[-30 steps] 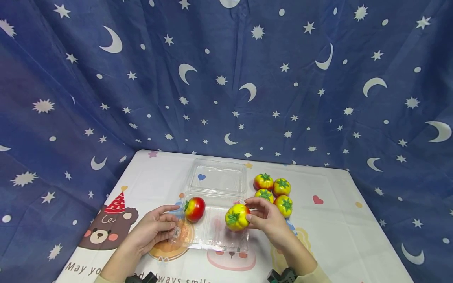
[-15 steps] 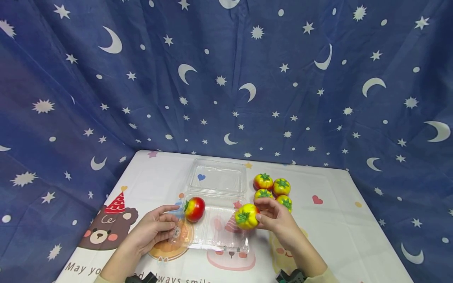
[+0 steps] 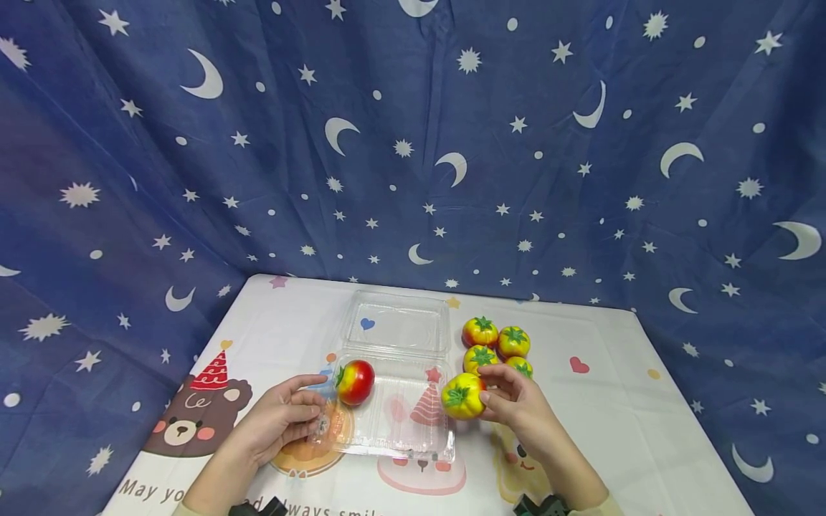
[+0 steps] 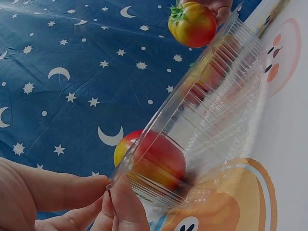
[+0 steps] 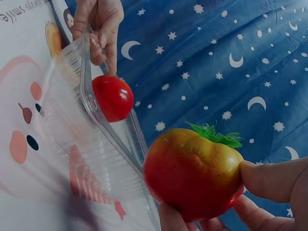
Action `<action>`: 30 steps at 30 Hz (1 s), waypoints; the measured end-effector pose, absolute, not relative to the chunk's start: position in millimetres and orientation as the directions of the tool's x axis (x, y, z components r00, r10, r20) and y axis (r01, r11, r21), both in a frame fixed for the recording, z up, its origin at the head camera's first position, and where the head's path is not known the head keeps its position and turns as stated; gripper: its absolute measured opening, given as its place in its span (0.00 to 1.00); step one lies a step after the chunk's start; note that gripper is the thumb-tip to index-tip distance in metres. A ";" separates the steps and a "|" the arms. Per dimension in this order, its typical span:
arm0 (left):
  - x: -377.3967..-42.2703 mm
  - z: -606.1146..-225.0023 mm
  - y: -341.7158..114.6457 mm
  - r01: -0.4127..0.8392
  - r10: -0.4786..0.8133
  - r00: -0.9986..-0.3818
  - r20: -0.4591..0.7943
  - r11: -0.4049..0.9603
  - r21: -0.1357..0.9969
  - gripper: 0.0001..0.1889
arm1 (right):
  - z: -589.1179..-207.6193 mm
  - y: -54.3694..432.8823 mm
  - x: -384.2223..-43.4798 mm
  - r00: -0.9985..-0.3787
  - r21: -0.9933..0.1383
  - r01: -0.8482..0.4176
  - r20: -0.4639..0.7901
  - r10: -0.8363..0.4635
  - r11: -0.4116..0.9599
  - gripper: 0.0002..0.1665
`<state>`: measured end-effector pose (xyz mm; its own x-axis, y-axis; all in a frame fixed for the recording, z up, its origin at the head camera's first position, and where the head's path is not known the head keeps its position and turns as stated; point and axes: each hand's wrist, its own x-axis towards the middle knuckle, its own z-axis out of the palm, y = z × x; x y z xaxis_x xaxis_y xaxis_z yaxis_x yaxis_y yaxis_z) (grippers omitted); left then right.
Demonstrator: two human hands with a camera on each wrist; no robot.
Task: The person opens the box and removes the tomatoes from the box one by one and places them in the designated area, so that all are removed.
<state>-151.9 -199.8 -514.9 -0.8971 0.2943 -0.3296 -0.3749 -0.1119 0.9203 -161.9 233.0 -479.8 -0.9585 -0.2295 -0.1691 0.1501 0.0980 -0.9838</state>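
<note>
A clear plastic clamshell box lies opened out, its lid folded back toward the curtain. My left hand pinches the rim at the box's left side between thumb and finger, as the left wrist view shows. Inside the base, at the left, a red-and-yellow artificial tomato lies on its side. My right hand holds another artificial tomato by its side, above the box's right edge. In the head view this tomato's yellow top and green leaves face the camera.
Several more artificial tomatoes sit grouped to the right of the box, behind my right hand. One of them is partly hidden by that hand. A printed white cloth covers the table, and a blue starry curtain hangs behind.
My right hand has moved to the right with its tomato, from over the base's right half to its right edge. The left hand, box and other tomatoes have stayed put.
</note>
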 end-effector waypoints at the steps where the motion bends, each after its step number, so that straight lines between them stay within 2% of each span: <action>1: -152.0 -515.0 -199.8 -0.376 0.294 -0.897 -0.331 -0.112 0.920 0.39 | -480.1 233.4 -161.7 -0.960 -0.983 0.155 -0.173 -0.222 0.095 0.33; 30: -151.1 -513.3 -200.4 -0.375 0.310 -0.894 -0.325 -0.116 0.920 0.38 | -500.1 247.4 -165.0 -0.960 -0.957 0.264 -0.272 -0.059 0.116 0.28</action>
